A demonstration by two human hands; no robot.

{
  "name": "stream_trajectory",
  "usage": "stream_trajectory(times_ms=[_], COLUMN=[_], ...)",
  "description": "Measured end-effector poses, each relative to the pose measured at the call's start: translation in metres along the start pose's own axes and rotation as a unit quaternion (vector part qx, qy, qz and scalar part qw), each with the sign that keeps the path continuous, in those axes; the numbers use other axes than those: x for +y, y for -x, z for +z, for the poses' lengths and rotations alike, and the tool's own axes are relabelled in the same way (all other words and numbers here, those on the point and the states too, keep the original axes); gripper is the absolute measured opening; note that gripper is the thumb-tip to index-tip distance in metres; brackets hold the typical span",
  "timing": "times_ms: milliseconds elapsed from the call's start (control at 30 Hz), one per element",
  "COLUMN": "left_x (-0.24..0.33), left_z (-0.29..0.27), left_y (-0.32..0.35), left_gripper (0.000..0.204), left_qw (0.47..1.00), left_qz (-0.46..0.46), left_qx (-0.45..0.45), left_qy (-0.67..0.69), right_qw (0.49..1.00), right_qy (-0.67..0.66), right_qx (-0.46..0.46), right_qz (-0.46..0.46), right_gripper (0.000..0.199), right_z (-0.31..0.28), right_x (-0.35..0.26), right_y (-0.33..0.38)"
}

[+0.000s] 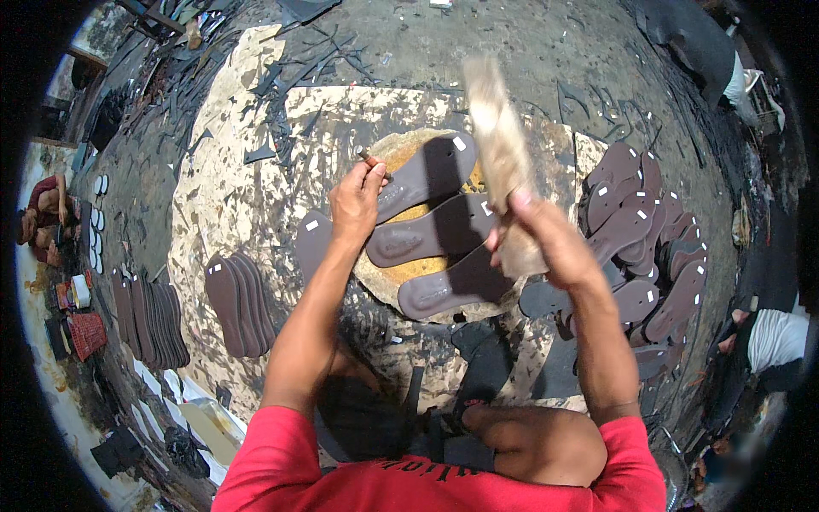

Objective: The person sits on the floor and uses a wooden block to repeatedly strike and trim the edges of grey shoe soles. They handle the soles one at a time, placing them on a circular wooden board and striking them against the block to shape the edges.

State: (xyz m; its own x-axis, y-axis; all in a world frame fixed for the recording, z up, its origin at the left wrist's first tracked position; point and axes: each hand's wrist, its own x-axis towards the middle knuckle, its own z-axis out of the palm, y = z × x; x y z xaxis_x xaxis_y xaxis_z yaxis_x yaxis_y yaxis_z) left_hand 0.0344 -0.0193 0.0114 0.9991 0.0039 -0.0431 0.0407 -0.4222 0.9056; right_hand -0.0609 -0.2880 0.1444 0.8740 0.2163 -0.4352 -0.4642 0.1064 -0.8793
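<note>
My left hand is closed around a short rod-like punch, held at the edge of the farthest dark brown sandal sole. A pale wooden club, smeared by motion, slants up from my right hand, which grips its lower end. Below the far sole lie a middle sole and a near sole, side by side on a round block with a yellowish top. The club and my arm shade parts of them. Small white labels mark several soles. Another sole shows partly behind my left forearm.
At the right lies a loose heap of brown soles. Two neat rows of soles, one nearer and one farther left, stand on the left. Dark scraps litter the floor beyond a pale, stained sheet. Another person sits far left.
</note>
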Motion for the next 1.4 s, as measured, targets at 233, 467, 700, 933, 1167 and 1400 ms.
stream_trajectory(times_ms=[233, 467, 700, 933, 1167, 1400], left_x=[-0.021, -0.006, 0.026, -0.007, -0.012, -0.017], left_z=[0.007, 0.005, 0.0, 0.015, 0.015, 0.016], left_y=[0.006, 0.002, 0.018, 0.035, 0.038, 0.032], left_gripper=[0.018, 0.024, 0.03, 0.019, 0.01, 0.022], left_qw=[0.975, 0.954, 0.991, 0.998, 0.973, 0.938], left_qz=[0.197, 0.231, -0.052, 0.064, 0.213, 0.299], left_qx=[0.038, -0.004, 0.031, -0.008, 0.012, 0.01], left_qy=[-0.095, -0.193, 0.122, 0.017, -0.089, -0.177], right_qw=[0.884, 0.979, 0.984, 0.995, 0.969, 0.957], right_qy=[-0.083, 0.069, 0.083, -0.023, 0.026, 0.255], right_qx=[0.055, -0.048, -0.053, 0.009, 0.138, -0.101], right_qz=[-0.456, 0.184, 0.148, 0.099, -0.205, 0.092], right_gripper=[0.066, 0.069, 0.073, 0.059, 0.057, 0.073], right_z=[0.065, 0.008, -0.007, 0.0, 0.048, 0.028], right_x=[-0.065, 0.075, 0.101, 0.063, -0.069, 0.056], right_y=[0.009, -0.052, -0.041, -0.009, 0.042, -0.014])
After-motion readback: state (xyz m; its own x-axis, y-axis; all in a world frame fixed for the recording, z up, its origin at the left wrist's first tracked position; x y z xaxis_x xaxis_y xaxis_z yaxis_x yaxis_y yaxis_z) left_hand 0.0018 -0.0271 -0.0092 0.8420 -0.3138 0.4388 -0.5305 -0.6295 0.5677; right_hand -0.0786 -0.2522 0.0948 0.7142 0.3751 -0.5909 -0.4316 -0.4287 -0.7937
